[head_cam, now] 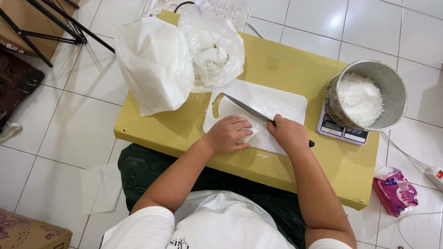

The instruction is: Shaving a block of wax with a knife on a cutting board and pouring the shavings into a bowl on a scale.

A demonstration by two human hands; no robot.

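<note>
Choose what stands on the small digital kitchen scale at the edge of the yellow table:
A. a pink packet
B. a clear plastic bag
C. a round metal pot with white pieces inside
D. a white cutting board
C: the round metal pot, holding white pieces, stands on the small digital kitchen scale.

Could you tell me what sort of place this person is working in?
Probably a home floor used for food preparation. A low yellow table stands on white floor tiles, holding a white cutting board, a kitchen scale with a metal pot of white pieces, and plastic bags.
</note>
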